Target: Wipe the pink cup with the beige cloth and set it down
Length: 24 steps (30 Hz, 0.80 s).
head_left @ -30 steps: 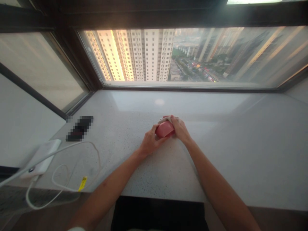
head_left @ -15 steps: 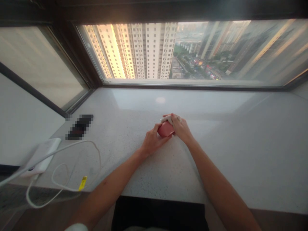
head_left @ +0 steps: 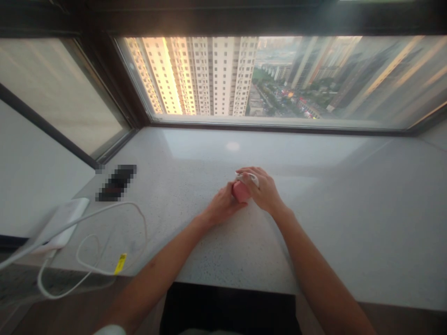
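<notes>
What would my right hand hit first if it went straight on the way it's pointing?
The right hand points forward and left across the stone countertop, so probably the window's lower frame first, though depth is hard to judge.

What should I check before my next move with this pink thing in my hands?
1. Left hand holds the pink object: ok, its fingers are around the lower side.
2. Right hand holds the white cloth against the pink object: ok.
3. Pink object is free of the counter: cannot tell, the hands hide the underside.
4. Charging cable is away from the arms: ok, it lies apart from the left forearm.
</notes>
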{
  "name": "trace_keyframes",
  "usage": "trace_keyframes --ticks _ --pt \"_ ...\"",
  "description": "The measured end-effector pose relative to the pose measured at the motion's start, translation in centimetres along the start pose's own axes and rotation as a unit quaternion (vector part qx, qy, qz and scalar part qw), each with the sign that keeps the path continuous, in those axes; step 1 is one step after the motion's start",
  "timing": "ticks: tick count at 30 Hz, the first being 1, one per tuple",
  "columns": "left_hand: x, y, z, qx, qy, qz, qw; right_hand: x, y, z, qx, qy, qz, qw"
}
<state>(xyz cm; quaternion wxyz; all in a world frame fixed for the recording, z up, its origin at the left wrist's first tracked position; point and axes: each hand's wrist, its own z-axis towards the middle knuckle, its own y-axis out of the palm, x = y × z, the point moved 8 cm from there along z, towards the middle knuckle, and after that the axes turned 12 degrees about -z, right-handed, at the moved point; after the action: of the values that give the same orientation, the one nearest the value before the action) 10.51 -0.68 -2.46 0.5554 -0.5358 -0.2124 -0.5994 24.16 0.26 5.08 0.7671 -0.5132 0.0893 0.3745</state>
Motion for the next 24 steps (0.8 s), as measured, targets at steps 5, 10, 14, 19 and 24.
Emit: trace_keyframes --ticks 5,10,14,19,24 --pt "0.0 -0.5 0.1 0.031 0.005 -0.030 0.999 -4.0 1.2 -0.4 -0.016 -0.081 -0.214 0.973" --pt "-0.1 -1.4 -0.3 0.068 -0.035 -0.009 0.997 -3.0 1.4 0.3 -0.005 -0.057 -0.114 0.992" --pt "0.8 -1.5 -0.1 0.075 -0.021 -0.016 0.997 4.8 2.5 0.6 0.002 0.151 0.147 0.978" --pt "0.8 -1.4 0.0 0.073 -0.014 -0.028 0.997 8.4 3.5 -0.5 0.009 0.255 0.250 0.934" --pt "-0.6 -1.2 -0.2 0.071 -0.023 -0.023 0.997 -2.6 1.2 -0.7 0.017 -0.033 -0.016 0.999"
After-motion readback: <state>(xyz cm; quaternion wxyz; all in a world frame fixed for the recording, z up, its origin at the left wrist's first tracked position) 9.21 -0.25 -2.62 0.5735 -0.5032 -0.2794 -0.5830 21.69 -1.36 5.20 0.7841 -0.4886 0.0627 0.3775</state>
